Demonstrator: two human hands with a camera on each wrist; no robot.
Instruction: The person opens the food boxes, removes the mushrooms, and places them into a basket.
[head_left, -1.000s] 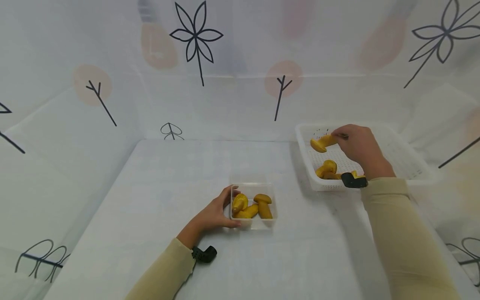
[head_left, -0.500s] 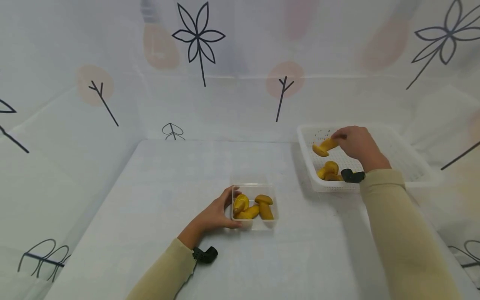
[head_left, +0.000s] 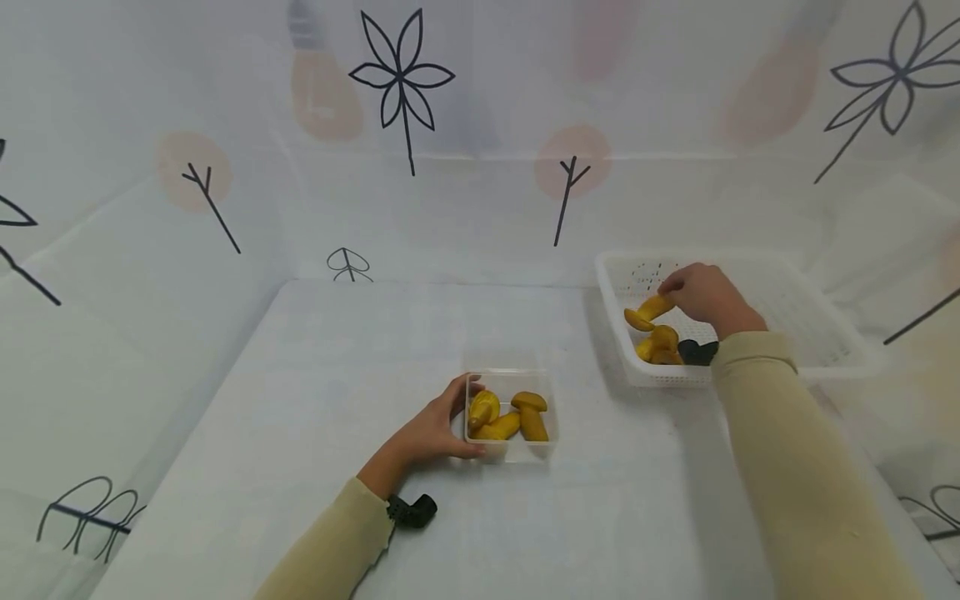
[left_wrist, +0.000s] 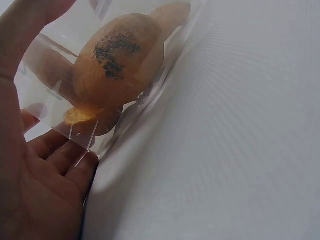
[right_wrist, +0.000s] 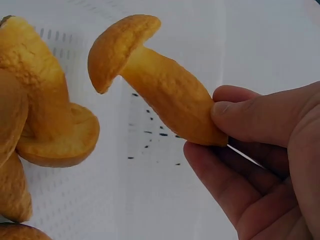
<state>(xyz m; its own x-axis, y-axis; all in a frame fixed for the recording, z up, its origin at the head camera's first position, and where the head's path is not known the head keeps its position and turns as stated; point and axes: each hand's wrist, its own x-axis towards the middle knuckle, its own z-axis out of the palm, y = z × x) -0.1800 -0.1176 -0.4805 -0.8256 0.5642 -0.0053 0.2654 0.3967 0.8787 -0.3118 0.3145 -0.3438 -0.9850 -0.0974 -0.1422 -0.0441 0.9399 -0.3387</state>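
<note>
My left hand (head_left: 433, 427) grips the left side of a small clear plastic box (head_left: 512, 451) on the white table, thumb at the front and fingers behind. Several yellow-brown mushrooms lie in the box, one of them (head_left: 533, 421) on its right side. Through the clear wall in the left wrist view, a mushroom cap (left_wrist: 120, 57) shows dark specks. Over the white basket (head_left: 622, 348), my right hand (head_left: 705, 296) pinches a mushroom (right_wrist: 170, 92) by the foot of its stem, cap pointing away from the fingers. Other mushrooms (right_wrist: 47, 105) lie below it in the basket.
The white perforated basket stands at the back right of the table (head_left: 360, 350), with small dark crumbs (right_wrist: 163, 134) on it. Behind the table hangs a pale cloth (head_left: 465, 217) with plant drawings. A black wrist camera (head_left: 412, 511) sits below my left wrist.
My right hand has come down slightly with the mushroom, closer to the others in the basket. My left hand still holds the box in the same place; the head view shifts a little.
</note>
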